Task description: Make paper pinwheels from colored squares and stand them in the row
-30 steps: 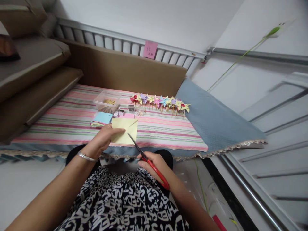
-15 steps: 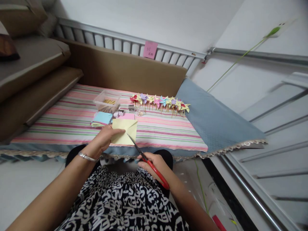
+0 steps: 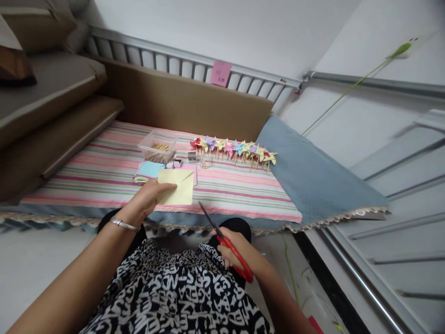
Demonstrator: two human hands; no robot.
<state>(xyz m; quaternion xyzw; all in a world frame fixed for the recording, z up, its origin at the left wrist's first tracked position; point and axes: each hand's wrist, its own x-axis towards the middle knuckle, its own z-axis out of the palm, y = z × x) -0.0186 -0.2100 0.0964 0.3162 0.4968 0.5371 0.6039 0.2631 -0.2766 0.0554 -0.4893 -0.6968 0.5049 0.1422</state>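
While L grip pinches yellow paper, R grip holds scissors, long axis diag., tips fwd-L.

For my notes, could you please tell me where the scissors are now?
In the head view, the scissors are in the right hand, below centre, just right of the yellow paper.

white walls meeting at a corner; a white radiator behind a brown board; grey pipe at right; pale floor below.
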